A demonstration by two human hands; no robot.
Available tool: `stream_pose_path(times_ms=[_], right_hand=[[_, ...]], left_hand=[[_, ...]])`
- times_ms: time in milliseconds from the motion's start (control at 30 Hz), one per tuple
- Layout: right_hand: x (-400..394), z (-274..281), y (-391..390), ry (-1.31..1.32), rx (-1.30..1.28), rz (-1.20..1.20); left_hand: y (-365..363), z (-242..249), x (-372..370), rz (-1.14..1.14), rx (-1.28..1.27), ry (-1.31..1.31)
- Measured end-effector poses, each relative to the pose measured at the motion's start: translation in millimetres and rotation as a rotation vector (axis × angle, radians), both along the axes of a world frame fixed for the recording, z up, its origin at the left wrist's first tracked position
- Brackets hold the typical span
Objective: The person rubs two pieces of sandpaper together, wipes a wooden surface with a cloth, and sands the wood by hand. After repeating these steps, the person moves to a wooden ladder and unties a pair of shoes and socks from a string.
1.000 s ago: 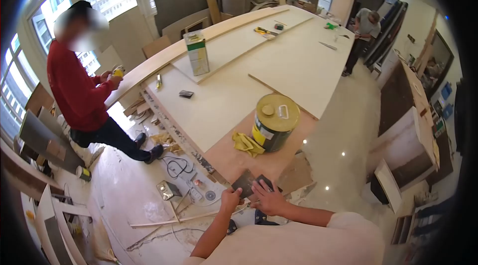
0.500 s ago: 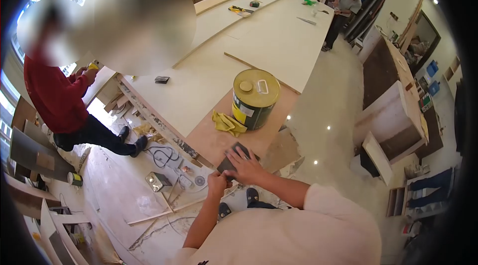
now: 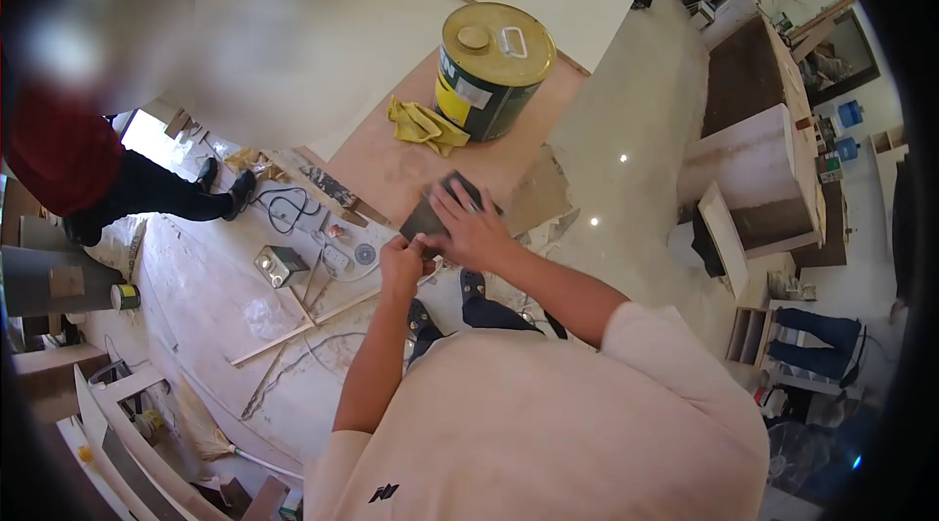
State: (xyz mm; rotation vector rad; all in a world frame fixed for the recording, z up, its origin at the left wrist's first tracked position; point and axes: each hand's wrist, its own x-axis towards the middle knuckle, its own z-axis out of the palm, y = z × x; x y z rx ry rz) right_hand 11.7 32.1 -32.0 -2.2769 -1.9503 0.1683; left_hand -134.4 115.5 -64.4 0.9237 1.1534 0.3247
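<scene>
A dark grey sheet (image 3: 422, 220) that looks like sandpaper lies at the near edge of the pinkish-brown board (image 3: 370, 164). My left hand (image 3: 402, 265) is closed at the sheet's near-left corner, its fingers pinching there. Across the sheet's upper part my right hand (image 3: 474, 227) lies flat with its fingers spread, the thumb close to my left hand. Just beyond both hands, a crumpled yellow cloth (image 3: 426, 126) rests against a large round metal can (image 3: 494, 71) with a gold lid and a folding handle. The sheet's underside is hidden.
A person in a red top (image 3: 64, 144) stands at the left. Cables, a square metal tin (image 3: 281, 267) and wood strips (image 3: 303, 327) litter the floor there. A wooden cabinet (image 3: 748, 174) stands at the right, and another person is partly visible at the top.
My view has tilted down, so the can, cloth and hands appear higher and slightly left. Both hands stay on the dark sheet, the right one still spread over it.
</scene>
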Motion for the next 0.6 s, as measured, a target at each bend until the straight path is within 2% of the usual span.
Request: stream_pose_path(times_ms=[33,133,233,333,433,533,600], right_hand=[[3.3,-2.4,11.6,-0.02,0.061,0.002],[-7.1,3.0,-33.2,0.025,0.019,0.014],[-10.4,6.0,-45.6,0.0,-0.071,0.017],[-2.5,4.2,9.4,0.014,0.008,-0.053],[-14.7,0.8,-41.2,0.006,-0.046,-0.02],[-10.1,4.1,-51.3,0.024,-0.091,0.04],[2.0,-0.5,-11.8,0.004,-0.028,0.0]], left_hand=[[-2.8,-2.0,2.1,0.009,0.003,-0.015],[-0.8,1.8,-2.7,0.008,0.013,-0.004],[1.0,4.5,3.6,0.009,0.012,0.017],[-2.2,5.2,0.5,0.016,0.007,-0.009],[-2.5,3.2,1.8,0.042,-0.003,0.003],[-1.2,4.1,0.6,-0.013,0.054,-0.007],[-2.7,-2.0,-1.1,-0.004,0.036,-0.007]])
